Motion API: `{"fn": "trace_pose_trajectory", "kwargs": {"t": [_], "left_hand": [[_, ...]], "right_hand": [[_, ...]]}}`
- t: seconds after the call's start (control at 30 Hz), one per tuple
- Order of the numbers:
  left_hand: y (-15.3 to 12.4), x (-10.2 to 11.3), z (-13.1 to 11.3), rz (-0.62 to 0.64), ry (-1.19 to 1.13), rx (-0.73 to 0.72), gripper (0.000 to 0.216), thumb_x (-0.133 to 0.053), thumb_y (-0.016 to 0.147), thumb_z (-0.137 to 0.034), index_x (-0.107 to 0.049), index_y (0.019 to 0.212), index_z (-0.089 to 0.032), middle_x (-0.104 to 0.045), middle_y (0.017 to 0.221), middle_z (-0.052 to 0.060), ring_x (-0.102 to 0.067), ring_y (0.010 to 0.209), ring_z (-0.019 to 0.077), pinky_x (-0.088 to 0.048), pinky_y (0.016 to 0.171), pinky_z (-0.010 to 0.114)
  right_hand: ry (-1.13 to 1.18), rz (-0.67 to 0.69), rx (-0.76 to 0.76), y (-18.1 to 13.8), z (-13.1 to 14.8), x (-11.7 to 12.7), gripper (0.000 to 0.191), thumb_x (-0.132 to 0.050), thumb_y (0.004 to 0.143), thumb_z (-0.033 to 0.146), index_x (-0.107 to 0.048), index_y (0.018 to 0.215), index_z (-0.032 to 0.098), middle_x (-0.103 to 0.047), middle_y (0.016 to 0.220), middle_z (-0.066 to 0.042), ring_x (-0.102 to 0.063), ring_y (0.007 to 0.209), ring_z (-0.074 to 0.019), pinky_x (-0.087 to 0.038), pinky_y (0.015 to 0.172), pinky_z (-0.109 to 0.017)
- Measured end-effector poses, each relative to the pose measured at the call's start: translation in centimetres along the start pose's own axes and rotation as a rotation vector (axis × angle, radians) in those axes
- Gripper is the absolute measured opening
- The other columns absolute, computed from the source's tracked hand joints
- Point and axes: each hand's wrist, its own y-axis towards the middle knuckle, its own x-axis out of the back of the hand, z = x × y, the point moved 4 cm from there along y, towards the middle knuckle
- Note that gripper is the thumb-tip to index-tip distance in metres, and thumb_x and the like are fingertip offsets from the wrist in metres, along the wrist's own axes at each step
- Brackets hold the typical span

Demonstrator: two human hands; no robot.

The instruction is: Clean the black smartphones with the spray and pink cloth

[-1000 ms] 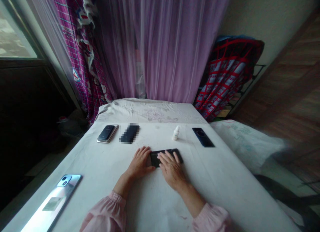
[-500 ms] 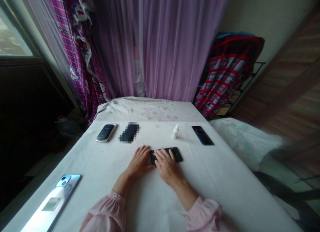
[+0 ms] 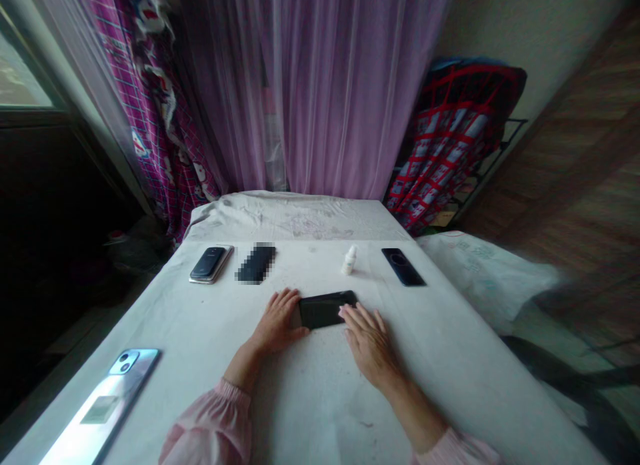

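Note:
A black phone point(image 3: 326, 309) lies flat in the middle of the white-covered table point(image 3: 310, 391). My left hand point(image 3: 277, 320) rests at the phone's left end, fingers spread and its thumb against the phone's edge. My right hand point(image 3: 369, 342) lies flat on the cloth at the phone's lower right corner, fingers stretched out, fingertips just touching it. Both wrists come from pink sleeves.
Along the far side lie a dark phone on a pale one point(image 3: 211, 263), a blurred black phone point(image 3: 256, 263), a small white bottle point(image 3: 349, 259) and another black phone point(image 3: 403, 266). A silvery phone point(image 3: 103, 406) lies near left. Purple curtains point(image 3: 320, 85) hang behind.
My right hand has slid off the top of the black phone to its lower right, leaving the screen uncovered. My left hand has stayed at the left end.

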Motion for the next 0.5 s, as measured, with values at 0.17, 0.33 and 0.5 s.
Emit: {"fn": "trace_pose_trajectory", "kwargs": {"t": [0.17, 0.33, 0.5], "left_hand": [[0.0, 0.0, -0.1, 0.018, -0.010, -0.003, 0.077, -0.070, 0.076, -0.047, -0.039, 0.141, -0.021, -0.039, 0.149, 0.015, -0.028, 0.140, 0.0326, -0.019, 0.114, 0.055], [0.2, 0.0, 0.3, 0.078, -0.015, -0.016, 0.075, -0.068, 0.078, -0.043, -0.038, 0.142, -0.019, -0.038, 0.150, 0.016, -0.027, 0.141, 0.0327, -0.019, 0.113, 0.056], [0.2, 0.3, 0.6, 0.127, -0.023, -0.029, 0.074, -0.067, 0.079, -0.039, -0.036, 0.144, -0.020, -0.036, 0.151, 0.015, -0.026, 0.141, 0.0322, -0.019, 0.113, 0.056]], "right_hand": [[0.042, 0.053, 0.092, 0.3, 2.1, -0.1, 0.043, -0.036, 0.096, 0.024, -0.050, 0.136, 0.022, -0.047, 0.144, -0.003, -0.036, 0.136, -0.0246, -0.020, 0.114, -0.051], [0.137, 0.122, 0.222, 1.1, 6.0, -0.4, 0.044, -0.038, 0.097, 0.029, -0.045, 0.140, 0.023, -0.045, 0.146, -0.001, -0.032, 0.138, -0.0229, -0.015, 0.116, -0.050], [0.146, 0.147, 0.284, 0.8, 5.7, 0.0, 0.046, -0.039, 0.097, 0.029, -0.040, 0.143, 0.026, -0.045, 0.146, -0.002, -0.032, 0.138, -0.0225, -0.015, 0.116, -0.051]]}}
